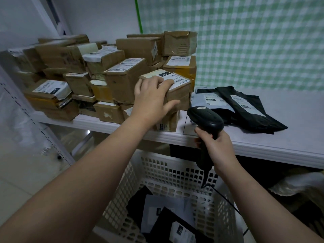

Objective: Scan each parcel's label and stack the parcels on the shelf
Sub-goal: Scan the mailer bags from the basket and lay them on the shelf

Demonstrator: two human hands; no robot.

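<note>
On the shelf (289, 120): a white board across twelve o'clock, parcels left and middle, bare at three.
Stack (70, 58): brown boxes piled from nine to twelve o'clock, mostly labels up.
Basket (175, 172): white and slotted, at six o'clock below the shelf edge, with dark bags (175, 225) in it that I judge are not yet scanned.
Shelf bags (245, 109): black and grey mailers lying flat at two o'clock, just right of the box.
Box (180, 92): at twelve, on top of another carton at the right end of the stack. Its top looks nearly square, so I can't call a long axis.
Left hand (152, 97): the nearer hand. It rests on the box from the seven o'clock side, fingers spread flat over the top, thumb splayed against the front face.
Right hand (219, 148): at four o'clock from the box, fingers wrapped round the handle.
Scanner (205, 118): head just off the box's lower right corner, nose aimed about ten o'clock.
Label (175, 78): faces up, its left part under my fingers. I judge a scan would need that hand clear of it.
</note>
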